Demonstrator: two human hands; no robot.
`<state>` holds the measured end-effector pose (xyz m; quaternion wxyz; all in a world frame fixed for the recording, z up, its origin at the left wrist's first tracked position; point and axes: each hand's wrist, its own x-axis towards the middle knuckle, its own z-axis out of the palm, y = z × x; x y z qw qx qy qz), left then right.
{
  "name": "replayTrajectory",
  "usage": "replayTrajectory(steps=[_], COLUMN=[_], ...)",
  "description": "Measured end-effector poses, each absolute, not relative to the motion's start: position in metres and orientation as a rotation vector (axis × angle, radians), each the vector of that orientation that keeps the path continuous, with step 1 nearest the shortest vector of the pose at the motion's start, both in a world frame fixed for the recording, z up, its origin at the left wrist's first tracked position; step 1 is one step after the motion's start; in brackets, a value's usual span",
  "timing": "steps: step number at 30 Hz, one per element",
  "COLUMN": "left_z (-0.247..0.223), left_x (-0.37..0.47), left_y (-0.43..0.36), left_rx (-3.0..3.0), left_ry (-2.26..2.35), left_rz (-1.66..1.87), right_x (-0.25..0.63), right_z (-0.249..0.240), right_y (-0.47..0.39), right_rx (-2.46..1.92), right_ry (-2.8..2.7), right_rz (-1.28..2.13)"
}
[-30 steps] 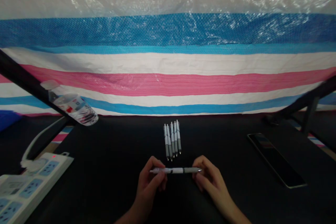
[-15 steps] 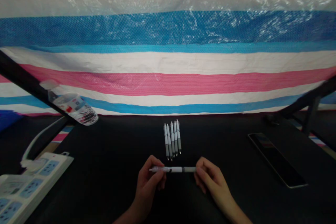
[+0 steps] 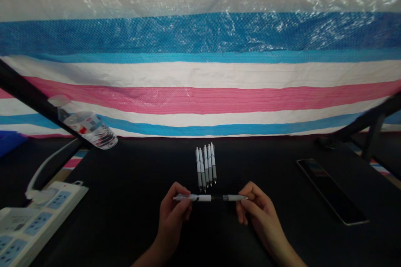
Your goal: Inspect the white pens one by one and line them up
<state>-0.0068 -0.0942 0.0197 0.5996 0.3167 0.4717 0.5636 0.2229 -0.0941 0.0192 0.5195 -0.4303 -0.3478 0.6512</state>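
Note:
My left hand (image 3: 176, 206) pinches the white upper barrel of a pen (image 3: 203, 198), its clip end pointing left. The grey grip section (image 3: 233, 197) of the same pen is between the fingertips of my right hand (image 3: 255, 204). Between the white barrel and the grey part a thin dark refill shows, so the two halves stand apart in one line. Just beyond my hands several white and grey pens (image 3: 206, 167) lie side by side on the black table (image 3: 134, 183), tips toward me.
A dark phone (image 3: 332, 192) lies at the right. On the left are a white power strip (image 3: 59, 208) with a plugged-in cable and a clear plastic bottle (image 3: 92, 129) leaning by a black bar. A striped sheet (image 3: 200, 100) hangs behind the table.
The grey section has come away from the white barrel, exposing the refill. My right hand has moved right and slightly up, my left hand slightly left and up.

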Motion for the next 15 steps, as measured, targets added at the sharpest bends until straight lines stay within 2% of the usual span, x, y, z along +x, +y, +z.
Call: replayTrajectory(steps=[15], left_z=[0.021], left_x=[-0.009], left_y=[-0.089], left_rx=[0.654], left_ry=[1.091], left_rz=[1.362], right_x=[0.229], right_z=[0.008], right_y=[-0.095], right_rx=[-1.026], right_ry=[-0.71], right_rz=[1.437])
